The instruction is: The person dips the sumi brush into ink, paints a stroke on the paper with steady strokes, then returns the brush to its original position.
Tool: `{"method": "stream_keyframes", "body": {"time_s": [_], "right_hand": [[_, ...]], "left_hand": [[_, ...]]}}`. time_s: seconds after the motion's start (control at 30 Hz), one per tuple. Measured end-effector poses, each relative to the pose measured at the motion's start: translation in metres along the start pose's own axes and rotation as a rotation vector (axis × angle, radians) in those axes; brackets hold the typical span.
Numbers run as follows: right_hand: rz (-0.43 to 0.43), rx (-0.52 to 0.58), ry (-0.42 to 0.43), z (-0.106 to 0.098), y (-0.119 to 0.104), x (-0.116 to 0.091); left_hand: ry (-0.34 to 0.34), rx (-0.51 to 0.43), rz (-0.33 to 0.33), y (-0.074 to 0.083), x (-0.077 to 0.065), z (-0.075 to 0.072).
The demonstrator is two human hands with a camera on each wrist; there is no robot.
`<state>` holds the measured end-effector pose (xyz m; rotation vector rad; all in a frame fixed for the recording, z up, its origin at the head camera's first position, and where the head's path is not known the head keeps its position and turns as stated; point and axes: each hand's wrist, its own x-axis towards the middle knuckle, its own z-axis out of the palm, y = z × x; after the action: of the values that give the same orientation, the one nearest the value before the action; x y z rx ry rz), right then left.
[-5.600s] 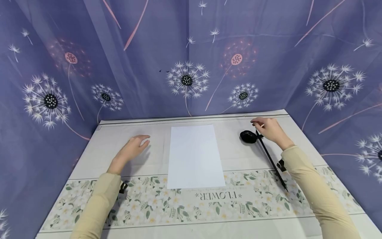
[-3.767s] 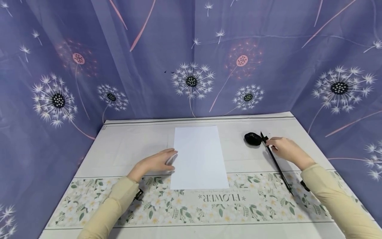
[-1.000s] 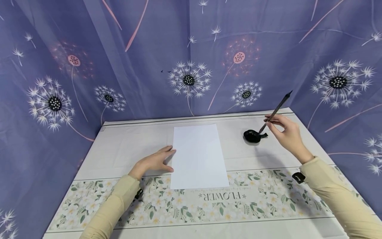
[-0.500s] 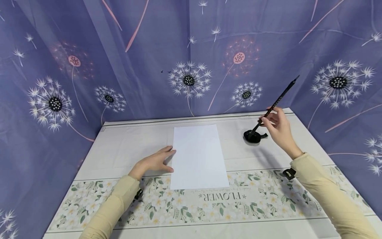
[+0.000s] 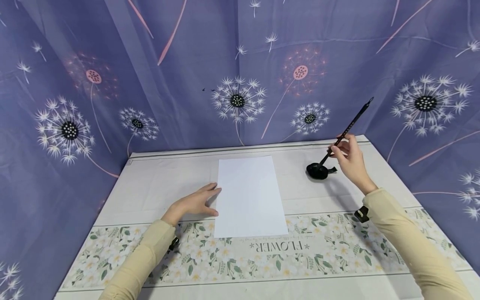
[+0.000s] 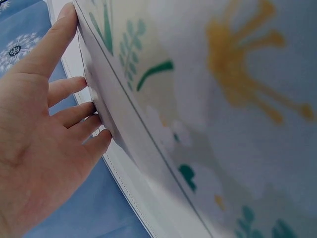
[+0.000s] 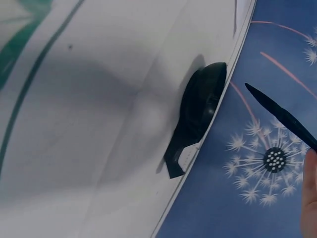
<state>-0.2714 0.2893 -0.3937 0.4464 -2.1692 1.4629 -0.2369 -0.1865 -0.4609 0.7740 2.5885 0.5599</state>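
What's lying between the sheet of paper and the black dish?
In the head view, only bare white tablecloth separates the paper from the black dish.

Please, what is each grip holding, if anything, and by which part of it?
The right grip holds the brush by its handle, nearer to the lower end. The left grip rests at the edge of the paper and holds nothing.

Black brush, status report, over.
Right hand pinches brush, tip apart from black dish. Left hand at left edge of paper. Nothing visible between brush and dish.
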Motion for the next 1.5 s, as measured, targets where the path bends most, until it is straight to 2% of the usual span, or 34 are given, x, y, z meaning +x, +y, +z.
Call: {"method": "stream_keyframes", "body": {"time_s": [0.17, 0.5, 1.07, 1.3, 1.37, 1.5], "right_hand": [[0.022, -0.007, 0.021, -0.001, 0.010, 0.000], [0.060, 0.050, 0.058, 0.002, 0.029, 0.000], [0.170, 0.030, 0.037, 0.006, 0.034, 0.002], [0.149, -0.007, 0.030, -0.001, 0.031, 0.003], [0.147, 0.014, 0.046, -0.003, 0.032, 0.005], [0.187, 0.161, 0.093, -0.007, 0.037, 0.008]], "left_hand": [[-0.002, -0.013, -0.003, 0.001, -0.001, 0.000], [-0.008, -0.036, -0.010, 0.001, -0.003, 0.001], [0.003, -0.017, -0.003, 0.003, -0.001, -0.001], [0.007, -0.021, 0.005, 0.001, -0.002, -0.001], [0.009, -0.027, 0.006, 0.001, -0.002, -0.001], [0.010, -0.041, 0.005, 0.002, -0.004, -0.001]]}}
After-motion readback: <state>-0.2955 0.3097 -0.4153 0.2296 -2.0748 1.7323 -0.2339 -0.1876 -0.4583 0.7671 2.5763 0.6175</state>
